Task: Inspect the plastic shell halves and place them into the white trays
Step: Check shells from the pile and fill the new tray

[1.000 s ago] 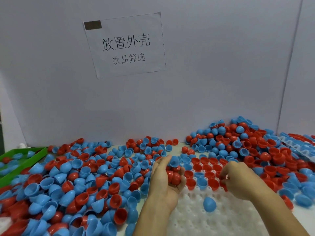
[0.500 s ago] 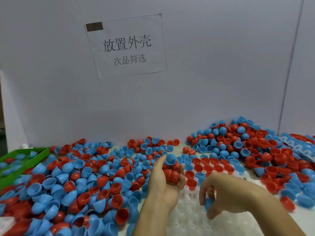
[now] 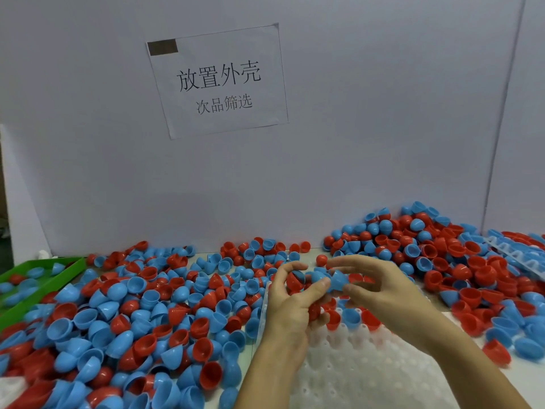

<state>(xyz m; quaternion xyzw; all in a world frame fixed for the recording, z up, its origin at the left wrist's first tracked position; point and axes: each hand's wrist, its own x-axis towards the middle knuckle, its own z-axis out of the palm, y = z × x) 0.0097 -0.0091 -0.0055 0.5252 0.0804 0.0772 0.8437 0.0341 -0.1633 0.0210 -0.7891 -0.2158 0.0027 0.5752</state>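
My left hand (image 3: pixel 290 308) cups a handful of shell halves, a red one (image 3: pixel 295 281) showing between thumb and fingers. Right beside it, my right hand (image 3: pixel 380 293) pinches a blue shell half (image 3: pixel 337 280) between thumb and fingers, its other fingers spread. Both hands hover over the white tray (image 3: pixel 362 370), whose far rows hold red and blue halves (image 3: pixel 351 317). Its near cells are bare.
Loose red and blue halves cover the table left (image 3: pixel 132 314) and right (image 3: pixel 460 261) of the tray. A green bin (image 3: pixel 44 278) with a few halves sits far left. A second white tray (image 3: pixel 513 252) lies at the far right. A white wall with a paper sign stands behind.
My right hand picked the blue half off the tray and lifted it up to my left hand. My left hand has stayed roughly in place with its handful.
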